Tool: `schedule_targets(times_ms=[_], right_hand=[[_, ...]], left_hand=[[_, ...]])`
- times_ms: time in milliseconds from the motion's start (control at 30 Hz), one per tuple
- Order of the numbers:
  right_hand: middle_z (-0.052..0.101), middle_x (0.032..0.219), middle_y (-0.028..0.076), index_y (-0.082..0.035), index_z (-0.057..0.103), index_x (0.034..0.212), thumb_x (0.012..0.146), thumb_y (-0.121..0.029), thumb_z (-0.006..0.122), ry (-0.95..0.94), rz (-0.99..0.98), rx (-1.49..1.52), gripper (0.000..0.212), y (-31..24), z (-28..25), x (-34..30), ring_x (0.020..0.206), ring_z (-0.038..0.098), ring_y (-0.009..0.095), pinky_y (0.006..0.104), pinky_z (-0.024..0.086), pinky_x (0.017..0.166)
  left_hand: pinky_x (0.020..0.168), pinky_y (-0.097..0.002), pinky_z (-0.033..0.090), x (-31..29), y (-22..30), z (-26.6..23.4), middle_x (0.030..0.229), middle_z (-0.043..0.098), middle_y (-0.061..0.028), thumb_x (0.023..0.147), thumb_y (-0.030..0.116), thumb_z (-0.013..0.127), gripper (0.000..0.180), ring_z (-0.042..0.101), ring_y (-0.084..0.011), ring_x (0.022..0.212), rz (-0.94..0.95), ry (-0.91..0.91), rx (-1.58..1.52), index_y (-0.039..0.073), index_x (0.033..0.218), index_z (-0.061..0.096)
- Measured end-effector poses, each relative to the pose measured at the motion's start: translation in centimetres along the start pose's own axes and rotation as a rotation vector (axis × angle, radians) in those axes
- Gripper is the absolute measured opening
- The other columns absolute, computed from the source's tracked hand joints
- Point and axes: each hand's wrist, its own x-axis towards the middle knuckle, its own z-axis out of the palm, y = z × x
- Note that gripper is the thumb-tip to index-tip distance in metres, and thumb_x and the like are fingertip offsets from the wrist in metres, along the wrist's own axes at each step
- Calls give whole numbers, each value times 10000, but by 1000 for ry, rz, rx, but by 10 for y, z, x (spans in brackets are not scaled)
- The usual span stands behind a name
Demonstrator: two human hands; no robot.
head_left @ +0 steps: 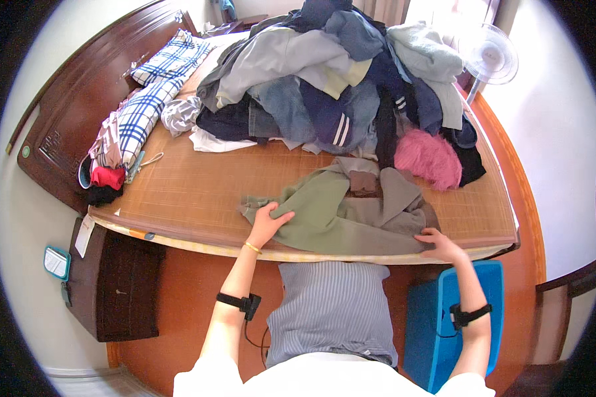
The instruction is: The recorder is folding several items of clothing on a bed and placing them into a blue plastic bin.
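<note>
An olive garment [318,218] lies on the bed [185,182], centre frame. The left hand [267,225] and right hand [442,247], apart, touch its edges, grip unclear; even outward tension should flatten creases.

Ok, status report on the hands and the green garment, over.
Left hand on left part of green garment; right hand at its right edge. It lies rumpled on the bed. Clothes heap beyond, clear of hands.

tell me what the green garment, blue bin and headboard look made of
Green garment: probably matte cloth, creasing in soft folds; fibre unclear.
Blue bin: likely smooth plastic, judging by its uniform colour and thin walls.
Headboard: seemingly polished wood, dark brown with a sheen; veneer possible.
</note>
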Motion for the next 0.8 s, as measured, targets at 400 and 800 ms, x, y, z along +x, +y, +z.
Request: schedule_targets(times_ms=[400,800], right_hand=[[639,1128,215,-18,621,1169,839,-192,641,210,-147,193,374,-77,42,185,1061,602,372,407,466,942],[692,815,104,-5,654,946,912,-392,560,-260,207,338,399,-87,4,189,774,651,253,400,499,691]], left_hand=[[881,-270,450,-7,4,-5,1077,641,-32,873,241,687,424,547,-104,980,-40,-120,-198,-29,1186,594],[910,-265,415,-16,-14,-6,1093,578,-19,837,6,588,82,525,-122,1026,111,-8,-331,29,914,600]])
